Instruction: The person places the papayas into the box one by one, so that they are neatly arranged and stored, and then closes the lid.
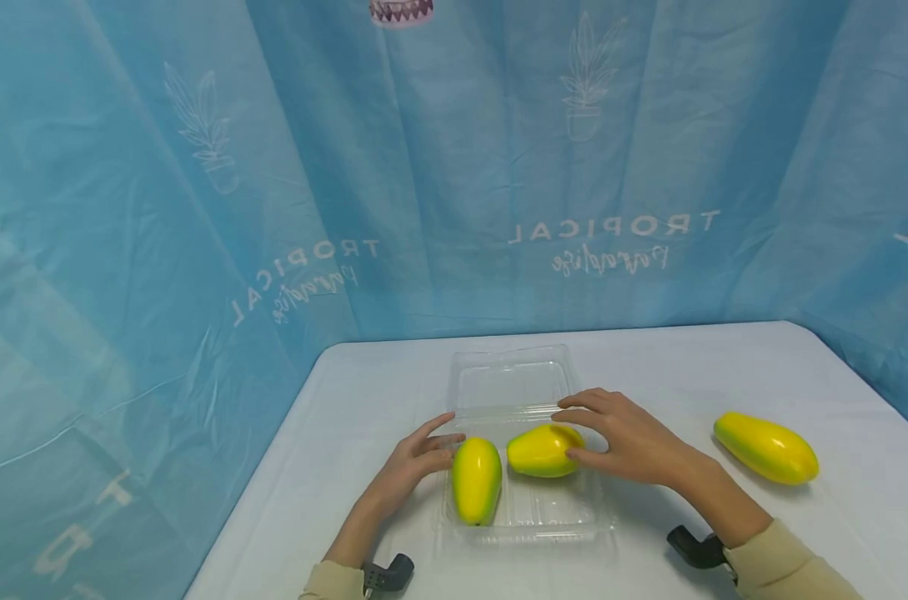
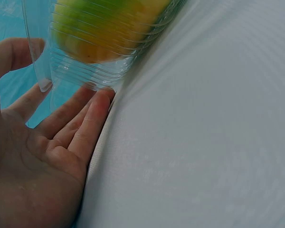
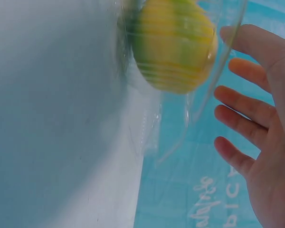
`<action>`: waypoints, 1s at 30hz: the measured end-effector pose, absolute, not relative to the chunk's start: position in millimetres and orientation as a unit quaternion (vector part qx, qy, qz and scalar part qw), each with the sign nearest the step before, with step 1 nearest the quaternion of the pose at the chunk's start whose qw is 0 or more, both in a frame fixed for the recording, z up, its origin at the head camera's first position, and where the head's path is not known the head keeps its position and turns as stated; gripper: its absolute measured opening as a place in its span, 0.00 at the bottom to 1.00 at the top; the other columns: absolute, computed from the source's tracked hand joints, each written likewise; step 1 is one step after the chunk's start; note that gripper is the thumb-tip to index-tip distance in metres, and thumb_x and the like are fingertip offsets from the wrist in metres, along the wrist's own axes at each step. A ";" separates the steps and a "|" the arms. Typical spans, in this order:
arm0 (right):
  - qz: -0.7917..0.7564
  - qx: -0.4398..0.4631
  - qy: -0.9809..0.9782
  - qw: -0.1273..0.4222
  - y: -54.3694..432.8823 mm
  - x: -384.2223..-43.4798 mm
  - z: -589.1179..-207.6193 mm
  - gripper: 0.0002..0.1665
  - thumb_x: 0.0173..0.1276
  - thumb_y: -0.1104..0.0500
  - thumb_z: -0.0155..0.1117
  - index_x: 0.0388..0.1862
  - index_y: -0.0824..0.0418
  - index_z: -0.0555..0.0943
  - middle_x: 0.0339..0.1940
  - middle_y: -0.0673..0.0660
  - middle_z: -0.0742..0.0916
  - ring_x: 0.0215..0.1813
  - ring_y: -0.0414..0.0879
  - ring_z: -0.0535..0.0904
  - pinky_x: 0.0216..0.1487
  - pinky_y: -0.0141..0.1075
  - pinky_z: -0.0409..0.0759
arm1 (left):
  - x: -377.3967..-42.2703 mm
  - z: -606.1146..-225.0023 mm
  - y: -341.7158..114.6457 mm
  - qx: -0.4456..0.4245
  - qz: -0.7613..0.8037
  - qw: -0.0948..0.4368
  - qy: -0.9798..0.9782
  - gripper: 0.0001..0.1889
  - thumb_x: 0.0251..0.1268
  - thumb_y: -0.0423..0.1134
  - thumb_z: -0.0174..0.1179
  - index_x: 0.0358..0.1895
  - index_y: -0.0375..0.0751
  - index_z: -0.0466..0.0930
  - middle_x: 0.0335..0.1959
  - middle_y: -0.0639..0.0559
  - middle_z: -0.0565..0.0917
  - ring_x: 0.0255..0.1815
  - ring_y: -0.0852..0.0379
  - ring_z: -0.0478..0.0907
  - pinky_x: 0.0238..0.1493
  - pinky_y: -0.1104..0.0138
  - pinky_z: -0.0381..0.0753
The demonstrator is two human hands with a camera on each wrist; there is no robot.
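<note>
Three Fruits, and the Loose One Sits on the Right Hand's Side

Two yellow-green fruits lie in a clear box, and its lid [image 1: 511, 379] is folded open at the far side. The left fruit [image 1: 477, 482] points from near to far, so its long side faces the left hand [image 1: 412, 458]. The middle fruit [image 1: 539, 452] lies the other way, from side to side, and its right end points at the right hand [image 1: 626, 437].

The third fruit [image 1: 766, 448] is on the white table [image 1: 378, 392], well apart from the box [image 1: 551, 510]. It lies to the right of the right hand, which is much the nearer one. It slants, with its far end to the left and its near end to the right.

Both hands have their fingers apart, at the two sides of the box. The right hand holds no fruit (its thumb shows outside the clear wall). I can't tell how firmly the left fingers touch the box.
</note>
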State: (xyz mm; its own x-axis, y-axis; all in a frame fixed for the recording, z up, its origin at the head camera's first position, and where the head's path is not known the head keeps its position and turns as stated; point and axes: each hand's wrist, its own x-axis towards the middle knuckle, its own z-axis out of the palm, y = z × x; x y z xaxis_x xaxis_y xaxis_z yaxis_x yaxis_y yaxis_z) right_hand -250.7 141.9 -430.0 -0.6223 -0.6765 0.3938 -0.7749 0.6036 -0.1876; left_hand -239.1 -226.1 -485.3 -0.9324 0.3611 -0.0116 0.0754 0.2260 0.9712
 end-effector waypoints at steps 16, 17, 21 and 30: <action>0.166 0.386 -0.893 0.164 181.5 -257.3 -431.0 0.25 0.64 0.43 0.65 0.60 0.44 0.78 0.60 0.48 0.78 0.60 0.47 0.72 0.57 0.52 0.72 | -240.1 -487.2 -228.0 0.150 0.610 0.122 0.768 0.33 0.68 0.49 0.57 0.75 0.59 0.57 0.63 0.54 0.75 0.61 0.52 0.73 0.63 0.43 0.62; 0.164 0.384 -0.894 0.164 183.3 -257.1 -431.3 0.25 0.64 0.43 0.65 0.60 0.45 0.79 0.60 0.48 0.78 0.60 0.47 0.72 0.57 0.52 0.72 | -239.6 -486.9 -227.8 0.150 0.610 0.121 0.769 0.33 0.67 0.49 0.57 0.74 0.59 0.57 0.63 0.54 0.75 0.61 0.52 0.73 0.63 0.43 0.61; 0.159 0.378 -0.896 0.173 191.2 -256.7 -433.6 0.25 0.63 0.44 0.67 0.59 0.46 0.79 0.59 0.49 0.79 0.59 0.48 0.73 0.56 0.53 0.73 | -239.1 -486.3 -227.3 0.152 0.612 0.121 0.766 0.33 0.68 0.49 0.57 0.75 0.58 0.57 0.63 0.53 0.75 0.61 0.52 0.73 0.63 0.43 0.62; 0.166 0.354 -0.904 0.172 209.4 -253.8 -438.9 0.26 0.61 0.46 0.69 0.59 0.45 0.79 0.58 0.49 0.80 0.59 0.49 0.74 0.55 0.53 0.74 | -239.2 -486.4 -227.4 0.155 0.609 0.117 0.769 0.33 0.67 0.50 0.56 0.75 0.59 0.57 0.63 0.53 0.75 0.61 0.51 0.73 0.63 0.43 0.62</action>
State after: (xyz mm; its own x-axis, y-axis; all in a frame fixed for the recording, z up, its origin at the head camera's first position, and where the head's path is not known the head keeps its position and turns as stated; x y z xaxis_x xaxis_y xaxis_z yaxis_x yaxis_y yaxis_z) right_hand -253.8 209.4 -438.9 -0.6904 -0.5829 0.4284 -0.6969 0.6948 -0.1777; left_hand -239.2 -227.4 -486.4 -0.9242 0.3817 0.0082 0.0959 0.2112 0.9727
